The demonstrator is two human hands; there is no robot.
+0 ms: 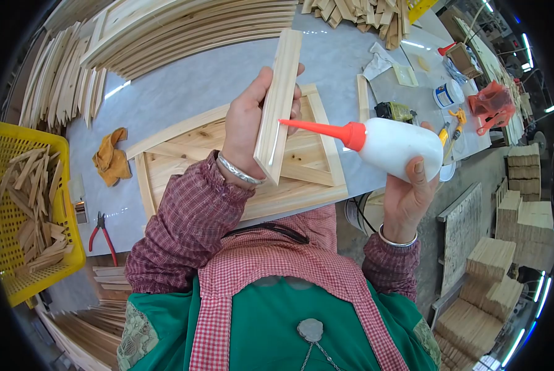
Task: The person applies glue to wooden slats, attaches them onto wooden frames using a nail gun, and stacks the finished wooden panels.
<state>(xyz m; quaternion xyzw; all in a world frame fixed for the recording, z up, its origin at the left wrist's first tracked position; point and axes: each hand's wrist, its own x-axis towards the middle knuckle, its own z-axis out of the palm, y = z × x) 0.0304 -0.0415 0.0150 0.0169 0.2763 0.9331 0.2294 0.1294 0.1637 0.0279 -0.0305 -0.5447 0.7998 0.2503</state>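
Note:
My left hand (250, 117) is wrapped round a narrow wooden strip (281, 93), held tilted above the table. White glue shows in a line along the strip's lower edge. In my right hand (411, 188) is a white glue bottle (393, 147) with a red nozzle, lying nearly level. The nozzle's tip touches or nearly touches the face of the strip. Beneath my left hand a framed wooden panel (184, 170) with diagonal braces lies on the grey table (184, 86); my forearm and the strip hide part of it.
Left stands a yellow basket (73, 235) of wood offcuts, near red-handled pliers (105, 238) and an orange cloth (110, 157). Long boards (196, 37) are stacked at the back. A white tub (448, 94), a red plastic bag (492, 105) and a power tool (394, 112) lie right.

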